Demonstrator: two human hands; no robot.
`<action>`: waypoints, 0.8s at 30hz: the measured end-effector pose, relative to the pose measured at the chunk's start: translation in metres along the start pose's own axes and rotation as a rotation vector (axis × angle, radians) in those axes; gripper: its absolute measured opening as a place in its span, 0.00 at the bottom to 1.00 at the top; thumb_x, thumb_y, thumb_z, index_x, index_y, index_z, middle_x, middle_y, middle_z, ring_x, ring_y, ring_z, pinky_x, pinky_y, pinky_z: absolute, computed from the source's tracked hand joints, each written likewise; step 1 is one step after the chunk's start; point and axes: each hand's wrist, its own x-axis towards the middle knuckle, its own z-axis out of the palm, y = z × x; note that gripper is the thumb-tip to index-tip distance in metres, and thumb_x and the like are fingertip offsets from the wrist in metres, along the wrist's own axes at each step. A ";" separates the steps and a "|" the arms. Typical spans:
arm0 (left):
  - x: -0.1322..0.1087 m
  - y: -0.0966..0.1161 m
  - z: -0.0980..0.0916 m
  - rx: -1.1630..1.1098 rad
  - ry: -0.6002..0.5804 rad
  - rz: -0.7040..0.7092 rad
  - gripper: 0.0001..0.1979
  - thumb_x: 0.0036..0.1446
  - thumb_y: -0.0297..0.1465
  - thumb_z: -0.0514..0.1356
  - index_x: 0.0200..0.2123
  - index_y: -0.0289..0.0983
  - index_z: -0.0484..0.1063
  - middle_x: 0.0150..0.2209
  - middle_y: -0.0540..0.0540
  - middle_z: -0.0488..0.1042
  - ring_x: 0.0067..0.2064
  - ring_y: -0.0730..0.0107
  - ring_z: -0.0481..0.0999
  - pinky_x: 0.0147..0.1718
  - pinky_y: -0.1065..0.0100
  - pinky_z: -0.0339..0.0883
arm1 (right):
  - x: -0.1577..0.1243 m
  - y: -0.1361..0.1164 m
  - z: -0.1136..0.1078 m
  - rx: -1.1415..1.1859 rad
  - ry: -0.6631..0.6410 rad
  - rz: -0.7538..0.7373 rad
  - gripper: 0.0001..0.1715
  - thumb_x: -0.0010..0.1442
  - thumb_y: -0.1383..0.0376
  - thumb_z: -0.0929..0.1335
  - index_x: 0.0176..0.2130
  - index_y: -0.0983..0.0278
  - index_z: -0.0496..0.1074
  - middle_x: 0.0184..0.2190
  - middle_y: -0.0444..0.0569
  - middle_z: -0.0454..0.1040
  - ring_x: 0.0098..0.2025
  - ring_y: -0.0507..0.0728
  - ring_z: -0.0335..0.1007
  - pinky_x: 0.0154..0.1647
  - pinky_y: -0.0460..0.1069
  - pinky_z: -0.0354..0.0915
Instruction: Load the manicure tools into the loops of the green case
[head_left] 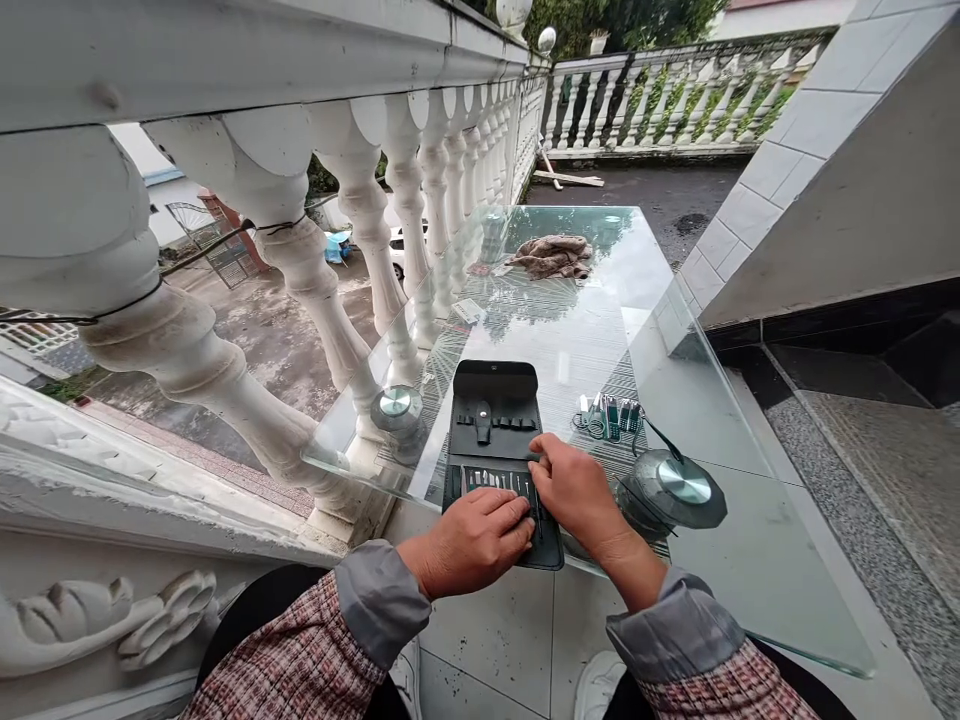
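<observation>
A black manicure case (493, 408) lies unfolded near the close edge of the glass table. Several slim metal tools (491, 478) stand in the slots of its lower half; the upper half has mostly bare loops and a small black strap with a snap. My left hand (480, 535) rests over the lower half, fingers bent together on the case and covering part of the tools. At the case's right side, my right hand (574, 490) has its fingers curled, tips by the rightmost slots; what they pinch is hidden. Nail clippers (616, 415) and small scissors (596, 424) lie to the right.
The glass table (750, 560) rests on supports with round metal discs (684, 481). A crumpled brown cloth (551, 257) and a small white card (469, 311) lie farther back. White balusters (300, 270) run along the left; a tiled wall (787, 180) slopes on the right.
</observation>
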 end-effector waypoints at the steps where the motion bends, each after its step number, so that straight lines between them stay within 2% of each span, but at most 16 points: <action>1: 0.000 0.000 0.000 -0.001 -0.003 -0.001 0.08 0.61 0.29 0.52 0.41 0.33 0.68 0.40 0.40 0.73 0.45 0.65 0.71 0.44 0.62 0.69 | 0.000 -0.002 0.000 -0.037 -0.003 0.000 0.10 0.52 0.70 0.62 0.36 0.62 0.67 0.23 0.44 0.69 0.28 0.54 0.65 0.29 0.47 0.51; 8: 0.001 0.001 0.000 -0.008 -0.015 -0.011 0.08 0.62 0.29 0.52 0.41 0.33 0.69 0.40 0.40 0.73 0.45 0.65 0.71 0.43 0.63 0.69 | 0.001 -0.003 -0.003 -0.102 -0.024 0.025 0.12 0.52 0.71 0.61 0.38 0.62 0.66 0.24 0.45 0.70 0.28 0.54 0.65 0.28 0.47 0.49; 17: 0.001 0.001 -0.002 -0.007 0.004 -0.007 0.09 0.61 0.27 0.52 0.41 0.31 0.69 0.40 0.40 0.72 0.45 0.63 0.71 0.42 0.62 0.69 | 0.007 0.007 -0.002 0.129 -0.087 0.073 0.09 0.50 0.69 0.63 0.35 0.60 0.65 0.21 0.41 0.69 0.27 0.53 0.64 0.29 0.46 0.53; 24: 0.000 0.001 0.000 -0.004 -0.001 -0.003 0.09 0.61 0.27 0.51 0.41 0.31 0.69 0.40 0.40 0.72 0.45 0.63 0.70 0.43 0.62 0.68 | 0.007 0.013 -0.002 0.313 -0.128 -0.011 0.11 0.47 0.69 0.62 0.35 0.61 0.66 0.23 0.41 0.69 0.27 0.52 0.65 0.32 0.47 0.58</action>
